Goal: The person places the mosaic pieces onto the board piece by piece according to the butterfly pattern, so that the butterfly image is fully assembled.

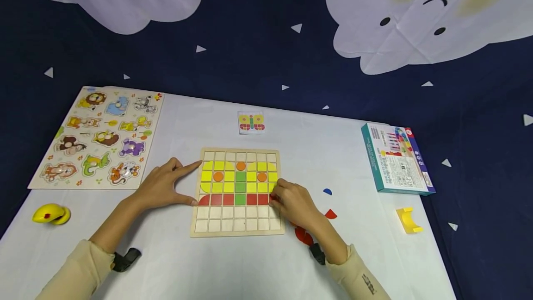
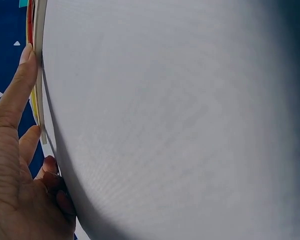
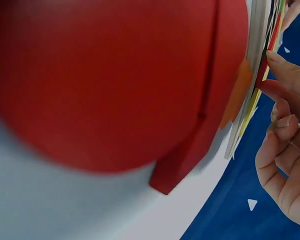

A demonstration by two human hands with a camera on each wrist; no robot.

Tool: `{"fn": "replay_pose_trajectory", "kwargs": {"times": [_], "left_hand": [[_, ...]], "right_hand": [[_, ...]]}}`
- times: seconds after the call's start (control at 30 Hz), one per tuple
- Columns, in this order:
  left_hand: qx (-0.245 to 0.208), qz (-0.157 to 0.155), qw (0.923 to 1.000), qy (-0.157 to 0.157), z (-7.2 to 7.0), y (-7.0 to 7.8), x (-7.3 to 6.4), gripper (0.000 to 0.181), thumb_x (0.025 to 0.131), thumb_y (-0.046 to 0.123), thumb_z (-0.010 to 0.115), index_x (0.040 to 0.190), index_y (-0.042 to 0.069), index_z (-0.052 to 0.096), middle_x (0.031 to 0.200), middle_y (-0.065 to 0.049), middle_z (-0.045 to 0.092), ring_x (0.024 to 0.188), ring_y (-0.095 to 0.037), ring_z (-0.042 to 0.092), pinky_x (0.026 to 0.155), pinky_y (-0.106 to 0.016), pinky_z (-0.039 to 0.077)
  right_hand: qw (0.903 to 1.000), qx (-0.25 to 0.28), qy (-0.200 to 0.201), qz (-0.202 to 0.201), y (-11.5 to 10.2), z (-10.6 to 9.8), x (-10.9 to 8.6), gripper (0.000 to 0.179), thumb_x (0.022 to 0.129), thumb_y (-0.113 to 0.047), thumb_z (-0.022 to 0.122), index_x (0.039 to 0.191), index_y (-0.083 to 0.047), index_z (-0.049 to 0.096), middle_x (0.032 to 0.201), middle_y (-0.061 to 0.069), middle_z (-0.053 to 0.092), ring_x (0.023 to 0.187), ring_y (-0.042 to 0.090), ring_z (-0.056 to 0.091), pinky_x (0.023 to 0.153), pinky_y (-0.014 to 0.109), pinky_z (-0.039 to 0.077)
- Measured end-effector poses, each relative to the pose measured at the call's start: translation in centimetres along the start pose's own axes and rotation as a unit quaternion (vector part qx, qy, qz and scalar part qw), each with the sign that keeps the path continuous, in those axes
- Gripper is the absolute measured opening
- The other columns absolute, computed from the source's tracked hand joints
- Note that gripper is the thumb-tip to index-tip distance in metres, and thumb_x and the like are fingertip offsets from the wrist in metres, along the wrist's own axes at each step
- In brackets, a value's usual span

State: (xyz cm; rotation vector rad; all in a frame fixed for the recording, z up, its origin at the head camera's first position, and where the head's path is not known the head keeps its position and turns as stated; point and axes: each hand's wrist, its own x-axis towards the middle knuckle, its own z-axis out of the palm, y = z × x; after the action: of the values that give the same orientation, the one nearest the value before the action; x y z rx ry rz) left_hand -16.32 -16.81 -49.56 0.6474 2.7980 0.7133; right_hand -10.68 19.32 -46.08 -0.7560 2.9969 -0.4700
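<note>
A wooden grid board [image 1: 237,234] lies on the white table, bearing yellow squares, orange circles, a green column and a row of red pieces [image 1: 216,199]. My left hand [image 1: 160,186] has its thumb and forefinger spread straight, their tips touching the board's left edge. At the right end of the red row, my right hand [image 1: 293,203] pinches a small red tile [image 3: 263,70] between thumb and forefinger, down at the board; its exact shape is hidden. A picture card [image 1: 251,123] with a similar butterfly pattern lies behind the board.
Loose red pieces [image 1: 304,235], a red wedge [image 1: 331,214] and a blue half-circle [image 1: 327,191] lie beside my right arm. An animal puzzle [image 1: 112,121] is at the left, near a yellow toy [image 1: 52,214]. A box [image 1: 397,159] and yellow block [image 1: 409,220] stand right.
</note>
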Motion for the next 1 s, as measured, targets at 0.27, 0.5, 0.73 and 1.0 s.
{"fn": "replay_pose_trajectory", "kwargs": {"times": [0.27,0.5,0.73,1.0], "left_hand": [[-0.003,-0.006,1.0000,-0.004,-0.1,0.2,-0.1,0.112,0.055,0.073,0.082,0.149,0.024,0.047,0.095,-0.001,0.044,0.078,-0.016,0.039,0.071,-0.032,0.030],[-0.001,-0.005,1.0000,-0.003,-0.1,0.1,-0.1,0.111,0.056,0.072,0.082,0.150,0.025,0.046,0.095,-0.001,0.043,0.077,-0.016,0.038,0.071,-0.032,0.029],[-0.001,-0.004,1.0000,-0.003,0.0,0.1,0.0,0.111,0.056,0.072,0.082,0.150,0.024,0.046,0.095,-0.001,0.043,0.076,-0.016,0.038,0.070,-0.032,0.028],[0.000,-0.004,1.0000,-0.001,0.0,0.1,0.0,0.111,0.056,0.073,0.082,0.150,0.024,0.046,0.094,-0.001,0.043,0.076,-0.016,0.037,0.070,-0.032,0.029]], "right_hand": [[0.9998,-0.015,0.003,0.011,-0.5,0.1,-0.4,0.019,0.079,-0.021,0.084,0.090,-0.007,0.075,0.079,-0.003,0.055,0.064,0.009,0.047,0.063,0.025,0.043],[0.9994,-0.028,0.020,0.009,0.0,-1.1,-1.4,0.020,0.081,-0.022,0.083,0.093,-0.007,0.076,0.078,-0.002,0.055,0.063,0.007,0.043,0.060,0.023,0.040],[0.9979,-0.038,0.030,0.044,1.4,-2.7,-3.9,0.026,0.079,-0.020,0.085,0.096,-0.004,0.076,0.081,-0.001,0.057,0.062,0.008,0.043,0.058,0.021,0.040],[0.9960,-0.050,0.022,0.070,2.3,-2.7,-6.9,0.023,0.073,-0.019,0.088,0.087,-0.006,0.076,0.079,-0.003,0.054,0.063,0.009,0.045,0.061,0.025,0.044]]}}
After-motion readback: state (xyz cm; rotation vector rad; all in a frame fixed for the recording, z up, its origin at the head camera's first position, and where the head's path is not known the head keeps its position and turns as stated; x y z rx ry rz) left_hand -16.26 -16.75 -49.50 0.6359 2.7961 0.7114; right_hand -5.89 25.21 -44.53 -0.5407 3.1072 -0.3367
